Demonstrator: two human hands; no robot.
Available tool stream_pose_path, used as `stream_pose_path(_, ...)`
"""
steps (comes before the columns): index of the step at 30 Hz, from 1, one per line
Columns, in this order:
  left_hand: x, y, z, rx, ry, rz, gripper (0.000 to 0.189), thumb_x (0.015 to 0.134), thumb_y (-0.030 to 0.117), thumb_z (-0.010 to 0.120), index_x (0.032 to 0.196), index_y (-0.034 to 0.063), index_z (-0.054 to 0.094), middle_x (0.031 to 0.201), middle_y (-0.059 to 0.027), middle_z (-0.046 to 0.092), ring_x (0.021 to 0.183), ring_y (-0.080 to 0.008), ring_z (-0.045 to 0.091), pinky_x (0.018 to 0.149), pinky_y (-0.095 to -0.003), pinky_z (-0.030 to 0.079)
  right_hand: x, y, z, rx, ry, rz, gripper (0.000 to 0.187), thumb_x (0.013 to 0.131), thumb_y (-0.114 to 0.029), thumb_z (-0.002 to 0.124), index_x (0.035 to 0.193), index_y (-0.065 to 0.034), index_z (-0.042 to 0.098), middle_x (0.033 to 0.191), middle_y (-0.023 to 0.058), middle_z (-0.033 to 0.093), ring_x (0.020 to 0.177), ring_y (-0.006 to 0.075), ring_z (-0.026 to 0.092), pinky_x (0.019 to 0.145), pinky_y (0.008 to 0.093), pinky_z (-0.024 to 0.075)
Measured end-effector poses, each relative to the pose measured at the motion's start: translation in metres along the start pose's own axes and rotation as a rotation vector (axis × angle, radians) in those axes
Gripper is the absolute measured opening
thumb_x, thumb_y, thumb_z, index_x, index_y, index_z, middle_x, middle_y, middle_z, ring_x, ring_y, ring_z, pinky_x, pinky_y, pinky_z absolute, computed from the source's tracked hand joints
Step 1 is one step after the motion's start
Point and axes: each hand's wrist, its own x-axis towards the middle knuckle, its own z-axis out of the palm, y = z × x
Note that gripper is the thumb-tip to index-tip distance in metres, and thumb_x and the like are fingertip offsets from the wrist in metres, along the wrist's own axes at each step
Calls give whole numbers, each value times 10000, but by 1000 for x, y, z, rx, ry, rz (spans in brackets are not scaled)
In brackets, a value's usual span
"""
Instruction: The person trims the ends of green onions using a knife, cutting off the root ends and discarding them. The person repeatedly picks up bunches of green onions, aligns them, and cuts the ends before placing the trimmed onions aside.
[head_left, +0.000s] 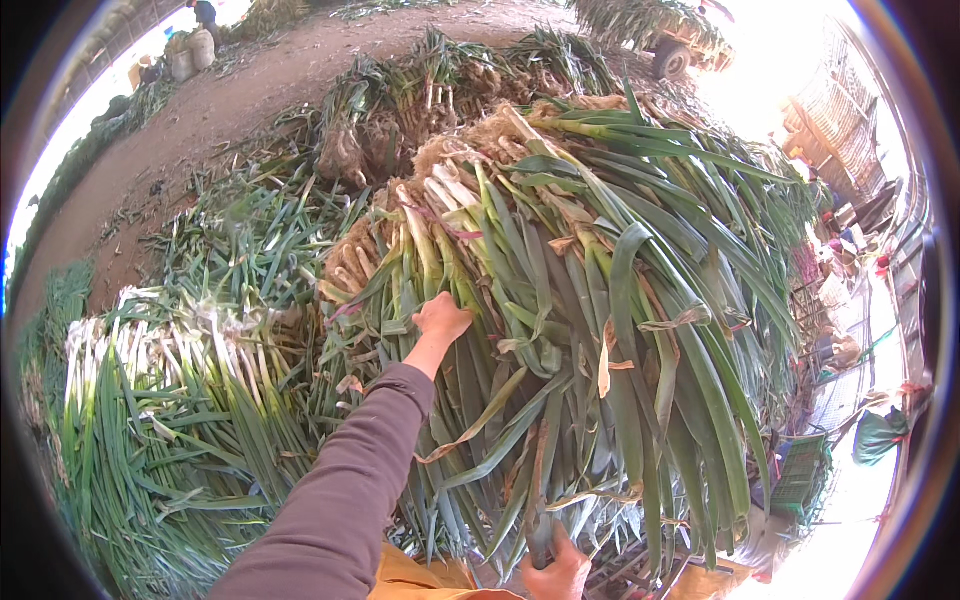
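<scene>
A large heap of long green onions (585, 247) lies in front of me, with roots at the far side and broad leaves hanging towards me. My left hand (442, 319) reaches into the heap, its fingers curled around green stalks just below their pale shanks. Low in the picture, close to my body, my right hand (556, 570) is closed around the ends of some green leaves (541, 536). Part of that hand is cut off by the lower rim. Pale shanks (454, 187) and tangled brown roots (352, 262) show beyond my left hand.
Cleaner onions with white shanks (217, 345) are stacked at the left. Rooted bundles (360, 142) stand behind the heap, and loose leaves (240, 240) litter the ground. A loaded cart (671, 56) is at the back right; a green crate (799, 476) sits at the lower right.
</scene>
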Motion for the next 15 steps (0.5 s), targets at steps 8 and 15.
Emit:
stream_pose_path(8, 25, -4, 10, -371, -38, -51, 457, 724, 371, 759, 921, -39, 717, 931, -187, 723, 888, -352, 706, 754, -424, 562, -10, 60, 36, -102, -12, -18, 514, 708, -325, 795, 1142, -74, 681, 766, 182, 693, 705, 357, 687, 639, 448, 539)
stream_pose_path(15, -56, -57, -25, -1229, -398, -125, 247, 869, 212, 671, 933, -26, 659, 787, -72, 629, 663, -182, 609, 541, -342, 496, 5, 15, 19, 6, 90, -212, 538, 697, -222, 770, 1183, -28, 647, 818, 190, 696, 737, 367, 689, 664, 438, 543)
